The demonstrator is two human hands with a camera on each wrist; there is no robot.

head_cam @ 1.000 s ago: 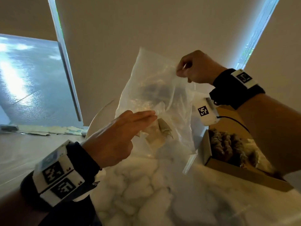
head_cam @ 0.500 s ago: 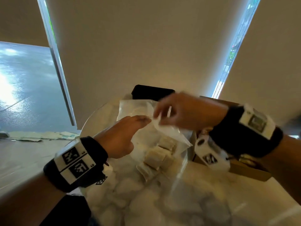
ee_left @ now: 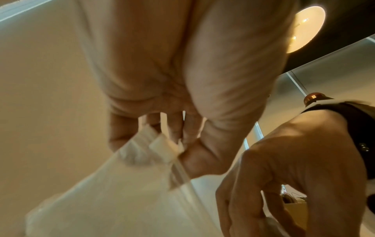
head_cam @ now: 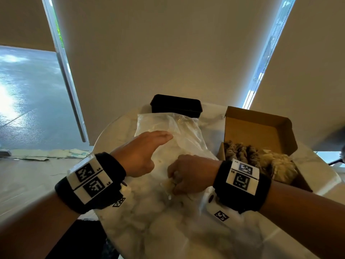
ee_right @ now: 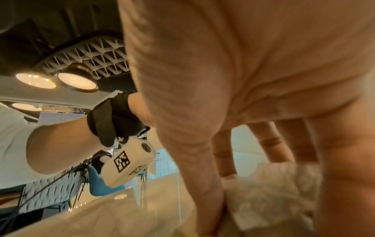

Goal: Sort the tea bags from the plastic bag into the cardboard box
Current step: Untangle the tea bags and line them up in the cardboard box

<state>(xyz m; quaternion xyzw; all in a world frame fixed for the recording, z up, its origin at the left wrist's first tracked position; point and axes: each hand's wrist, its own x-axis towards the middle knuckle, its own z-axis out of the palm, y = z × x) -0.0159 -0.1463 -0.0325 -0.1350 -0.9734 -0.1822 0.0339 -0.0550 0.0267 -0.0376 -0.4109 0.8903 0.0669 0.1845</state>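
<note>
- Head view: the plastic bag (head_cam: 169,144), held up in the air a second ago, now lies flat on the marble tabletop (head_cam: 186,230) in front of a black case (head_cam: 176,105).
- My left hand (head_cam: 139,153) has come down with it, fingers straight over the film, a released grip; the left wrist view suggests the fingertips touch the crumpled rim.
- My right hand (head_cam: 188,173) has let go of the top edge and now sits at the bag's near end, fingers curled onto something pale, apparently a tea bag (head_cam: 169,184), though the wrist view is too blurred to confirm.
- I judge the bag is steadied for picking out.
- Cardboard box (head_cam: 261,131) stands open just right of my right hand, already holding dark tea bags.
</note>
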